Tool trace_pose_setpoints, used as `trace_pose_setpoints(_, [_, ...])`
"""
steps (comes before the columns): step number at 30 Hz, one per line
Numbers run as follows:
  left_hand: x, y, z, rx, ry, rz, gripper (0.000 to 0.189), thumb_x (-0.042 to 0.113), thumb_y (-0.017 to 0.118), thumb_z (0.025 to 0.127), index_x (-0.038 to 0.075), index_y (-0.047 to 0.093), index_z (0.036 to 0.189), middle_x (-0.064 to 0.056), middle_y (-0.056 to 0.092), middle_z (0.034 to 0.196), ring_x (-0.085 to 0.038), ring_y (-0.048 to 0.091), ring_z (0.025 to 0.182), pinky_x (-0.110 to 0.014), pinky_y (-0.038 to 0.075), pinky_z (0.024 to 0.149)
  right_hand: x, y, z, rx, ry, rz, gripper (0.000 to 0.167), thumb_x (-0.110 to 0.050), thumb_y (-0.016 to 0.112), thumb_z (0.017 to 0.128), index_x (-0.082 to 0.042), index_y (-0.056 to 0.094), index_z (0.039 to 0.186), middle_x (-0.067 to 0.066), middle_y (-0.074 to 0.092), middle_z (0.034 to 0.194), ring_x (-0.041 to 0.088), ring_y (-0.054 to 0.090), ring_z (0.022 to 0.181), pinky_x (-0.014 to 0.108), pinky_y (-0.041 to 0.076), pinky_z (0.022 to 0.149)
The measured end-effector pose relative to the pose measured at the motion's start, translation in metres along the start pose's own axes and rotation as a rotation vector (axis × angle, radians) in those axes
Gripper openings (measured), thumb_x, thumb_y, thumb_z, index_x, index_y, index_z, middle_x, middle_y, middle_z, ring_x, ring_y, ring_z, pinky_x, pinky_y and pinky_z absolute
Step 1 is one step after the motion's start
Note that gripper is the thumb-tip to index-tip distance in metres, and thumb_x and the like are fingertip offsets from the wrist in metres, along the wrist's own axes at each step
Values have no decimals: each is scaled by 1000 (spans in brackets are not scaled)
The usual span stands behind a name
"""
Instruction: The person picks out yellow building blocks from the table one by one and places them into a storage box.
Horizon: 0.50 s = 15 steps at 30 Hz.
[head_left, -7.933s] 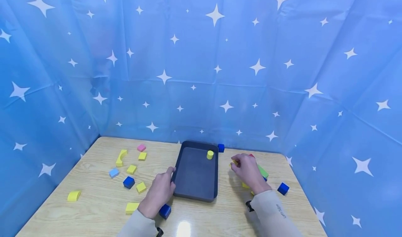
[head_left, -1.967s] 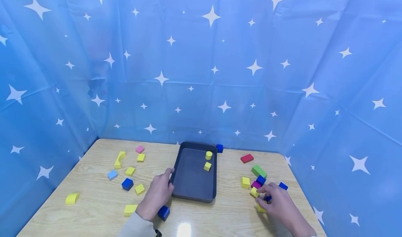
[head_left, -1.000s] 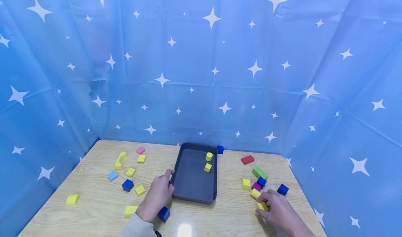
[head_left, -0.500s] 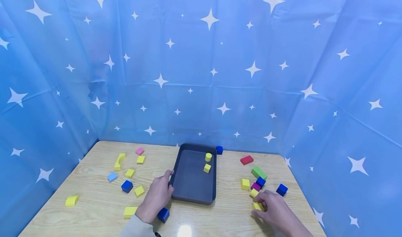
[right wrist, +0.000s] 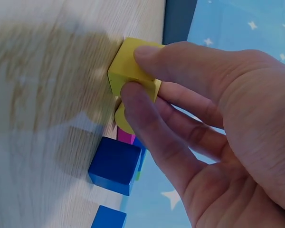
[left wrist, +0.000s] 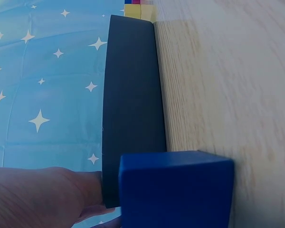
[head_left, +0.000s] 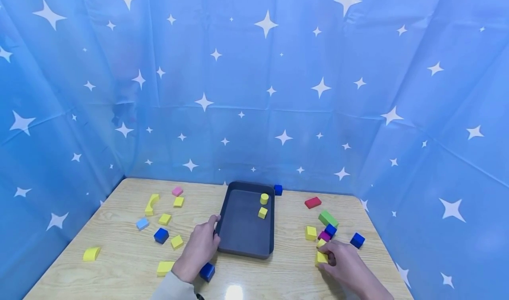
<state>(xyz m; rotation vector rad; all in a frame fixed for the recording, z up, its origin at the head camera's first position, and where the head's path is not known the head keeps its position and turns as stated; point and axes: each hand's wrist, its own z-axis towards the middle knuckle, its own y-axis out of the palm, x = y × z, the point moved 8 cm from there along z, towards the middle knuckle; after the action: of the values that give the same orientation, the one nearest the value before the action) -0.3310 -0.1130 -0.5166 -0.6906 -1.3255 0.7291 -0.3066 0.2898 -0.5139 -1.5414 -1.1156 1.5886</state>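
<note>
My left hand [head_left: 199,246] grips the left wall of a dark tray [head_left: 244,250]. Inside the tray are a yellow cylinder [head_left: 264,199] and a small yellow cube [head_left: 263,212]. On the right, my right hand [head_left: 345,264] pinches a yellow block [right wrist: 133,61] between thumb and finger, low over the table. Right behind that block sits a yellow cylinder [right wrist: 123,118], partly covered by the fingers. Magenta [head_left: 324,236], blue [head_left: 330,230] and green [head_left: 328,218] blocks lie beyond it. A blue cube [right wrist: 115,164] beside the right fingers is hidden in the head view.
Another yellow block [head_left: 311,233], a red block [head_left: 313,202] and a blue cube [head_left: 357,240] are at right. One blue cube [head_left: 278,190] touches the tray's back corner; another blue cube [head_left: 207,271] lies by my left wrist. Several blocks, mostly yellow, spread across the left. A starred curtain [head_left: 254,92] surrounds the table.
A yellow cube has been added to the tray. My right hand has moved from the back of the right-hand group to its front, and the pinched yellow block has shifted left. Left hand stays put.
</note>
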Motion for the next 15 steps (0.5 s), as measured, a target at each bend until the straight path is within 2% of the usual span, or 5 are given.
trace_pose_setpoints(4, [1,0,0,-3,0,1,53,-3,78,104,-2,65,155,-26,85,122,-20,79,87,-34,65,65,-1,0,1,1,-1,5,31,-7,101,87,-12,88,115,-4,78,103,10,64,86,25,62,75])
trace_pose_setpoints(8, [1,-1,0,-7,-4,1,53,-3,78,104,-2,65,155,-25,85,121,-20,79,88,-34,66,66,-4,0,3,5,5,19,31,-4,100,87,-11,88,115,-1,82,109,10,75,91,34,72,83])
trace_pose_setpoints(12, [2,-1,-1,-7,1,-3,53,-3,78,103,-2,65,154,-24,85,119,-19,78,87,-35,65,66,-12,-1,5,19,-44,27,30,-4,99,88,-10,87,115,1,83,110,11,78,92,34,72,83])
trace_pose_setpoints(15, [1,-1,-1,-4,2,-4,52,-3,78,104,-2,65,154,-24,85,119,-19,77,86,-34,64,65,-19,-1,6,33,-104,15,28,-6,98,89,-10,88,116,-1,82,107,7,74,90,28,70,81])
